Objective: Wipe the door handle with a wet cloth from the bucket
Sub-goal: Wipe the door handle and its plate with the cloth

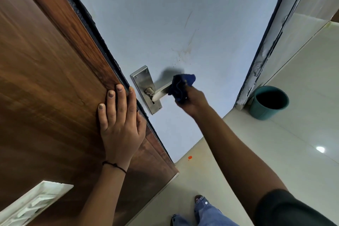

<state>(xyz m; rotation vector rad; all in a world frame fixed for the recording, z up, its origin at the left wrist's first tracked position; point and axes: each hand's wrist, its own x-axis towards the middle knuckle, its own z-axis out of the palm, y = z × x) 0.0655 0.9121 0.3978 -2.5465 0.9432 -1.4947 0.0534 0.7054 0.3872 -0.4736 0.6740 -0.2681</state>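
At the door edge: left hand (pixel 120 124) is lying flat, fingers spread, bracing the wooden door (pixel 45 79).
Right hand (pixel 192 100): is clutching the blue cloth (pixel 180 85), fingers closed around it.
Cloth position: is covering the outer end of the lever handle (pixel 161 91); inner end and backplate (pixel 145 88) showing bare.
Progress: cloth fetched, wiping apparently under way; the bare parts seemingly remaining.
Bucket (pixel 267 102): is standing on the floor, well apart, to the right.

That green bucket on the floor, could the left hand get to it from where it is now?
Probably not as things stand. The left hand lies flat on the wooden door, while the bucket sits low on the floor past the doorway, beyond the right hand and its blue cloth. The person would likely need to step and bend.
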